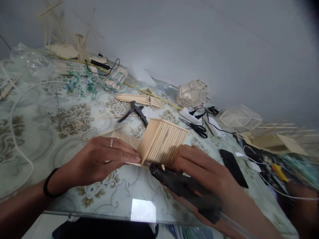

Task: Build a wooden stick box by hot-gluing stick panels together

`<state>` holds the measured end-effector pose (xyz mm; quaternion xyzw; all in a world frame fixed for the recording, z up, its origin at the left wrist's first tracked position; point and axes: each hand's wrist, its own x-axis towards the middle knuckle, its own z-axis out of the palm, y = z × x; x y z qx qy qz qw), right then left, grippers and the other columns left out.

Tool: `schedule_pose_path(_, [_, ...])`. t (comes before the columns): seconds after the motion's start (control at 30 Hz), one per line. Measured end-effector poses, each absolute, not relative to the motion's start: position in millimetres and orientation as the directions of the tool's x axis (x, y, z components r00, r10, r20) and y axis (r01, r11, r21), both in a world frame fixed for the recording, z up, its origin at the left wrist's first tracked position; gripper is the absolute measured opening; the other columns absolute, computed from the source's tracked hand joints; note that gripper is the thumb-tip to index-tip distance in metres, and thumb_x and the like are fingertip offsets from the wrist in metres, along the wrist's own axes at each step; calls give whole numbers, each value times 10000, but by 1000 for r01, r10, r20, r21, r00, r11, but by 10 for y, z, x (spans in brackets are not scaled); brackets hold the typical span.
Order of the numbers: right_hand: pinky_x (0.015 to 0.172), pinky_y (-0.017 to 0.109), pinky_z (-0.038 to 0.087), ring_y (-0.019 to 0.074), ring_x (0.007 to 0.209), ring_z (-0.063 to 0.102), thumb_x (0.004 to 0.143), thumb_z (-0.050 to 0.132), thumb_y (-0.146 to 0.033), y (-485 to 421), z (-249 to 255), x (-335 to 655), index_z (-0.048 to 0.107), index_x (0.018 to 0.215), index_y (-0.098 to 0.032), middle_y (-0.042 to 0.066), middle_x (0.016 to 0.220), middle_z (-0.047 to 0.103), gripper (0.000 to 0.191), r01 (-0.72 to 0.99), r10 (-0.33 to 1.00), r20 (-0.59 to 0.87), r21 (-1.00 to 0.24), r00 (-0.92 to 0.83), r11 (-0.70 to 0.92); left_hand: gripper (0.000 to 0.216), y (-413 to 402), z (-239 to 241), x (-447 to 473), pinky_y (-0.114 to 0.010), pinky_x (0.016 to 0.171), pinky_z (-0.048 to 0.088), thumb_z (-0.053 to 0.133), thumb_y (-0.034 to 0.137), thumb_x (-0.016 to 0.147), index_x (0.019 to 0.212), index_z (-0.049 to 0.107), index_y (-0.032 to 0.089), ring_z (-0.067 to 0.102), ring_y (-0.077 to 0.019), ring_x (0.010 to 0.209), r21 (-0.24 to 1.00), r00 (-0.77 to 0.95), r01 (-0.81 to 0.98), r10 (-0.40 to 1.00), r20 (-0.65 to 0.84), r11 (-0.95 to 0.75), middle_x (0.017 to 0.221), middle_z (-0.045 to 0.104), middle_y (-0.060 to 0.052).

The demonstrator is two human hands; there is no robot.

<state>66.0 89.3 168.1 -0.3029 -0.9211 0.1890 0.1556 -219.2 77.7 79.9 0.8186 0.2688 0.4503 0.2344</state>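
A small box-like model of wooden sticks point(165, 141) stands tilted on the glass-topped table, its ribbed side towards me. A flat ribbed stick panel point(127, 139) adjoins it on the left. My left hand point(99, 159) is closed, thumb and fingers gripping the model's lower left edge. Within my right hand point(199, 169) is a black glue gun point(179, 184), its tip at the model's bottom edge and a clear glue stick trailing from its rear. That hand's fingers also lie against the model's right side. The exact contact at the nozzle is partly hidden.
Behind the model lie black cutting pliers point(136, 113) and bundled sticks point(134, 98). A white power strip point(190, 115) with cords and a black phone point(233, 167) are to the right. Stick polyhedra point(193, 93) stand near the wall. Another person's hand point(301, 199) shows at far right.
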Motion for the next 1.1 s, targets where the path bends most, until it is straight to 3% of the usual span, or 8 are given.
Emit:
schedule_pose_path(0.23, [662, 356, 448, 212, 758, 621, 908, 662, -151, 874, 1678, 634, 602, 860, -233, 24, 841, 655, 112, 507, 626, 164, -451, -762, 735, 189, 783, 791, -2196, -218, 981, 656, 675, 95, 1045, 1147, 812, 173, 829, -151, 1082, 625, 453, 223, 647, 613, -748, 1137, 868, -68])
schedule_pose_path(0.77, [636, 340, 454, 205, 739, 618, 849, 687, -135, 793, 1627, 672, 563, 821, -242, 10, 831, 648, 167, 520, 651, 137, -490, -747, 699, 236, 782, 772, -2209, -235, 972, 666, 678, 67, 1027, 1180, 802, 197, 832, -163, 1084, 608, 460, 243, 642, 614, -756, 1146, 866, -59])
schedule_pose_path(0.87, [609, 320, 464, 199, 730, 627, 910, 648, -127, 740, 1615, 736, 572, 857, -245, 16, 831, 644, 150, 531, 676, 144, -511, -722, 676, 252, 777, 758, -2218, -228, 996, 655, 692, 38, 1010, 1176, 804, 191, 828, -157, 1092, 626, 453, 231, 652, 608, -745, 1147, 866, -50])
schedule_pose_path(0.97, [605, 293, 497, 189, 731, 652, 987, 697, -227, 708, 1580, 891, 598, 887, -247, 24, 857, 665, 142, 527, 719, 161, -577, -676, 624, 274, 777, 750, -2227, -225, 1007, 649, 693, 24, 1002, 1189, 805, 190, 824, -159, 1107, 632, 462, 238, 658, 594, -737, 1161, 863, -50])
schedule_pose_path(1.1, [620, 289, 515, 200, 722, 670, 977, 765, -463, 757, 1368, 1277, 605, 869, -250, 32, 865, 702, 288, 605, 842, 173, -624, -511, 495, 234, 784, 774, -2228, -217, 960, 670, 681, 67, 1024, 1162, 809, 207, 833, -157, 1078, 610, 459, 253, 648, 607, -751, 1125, 871, -42])
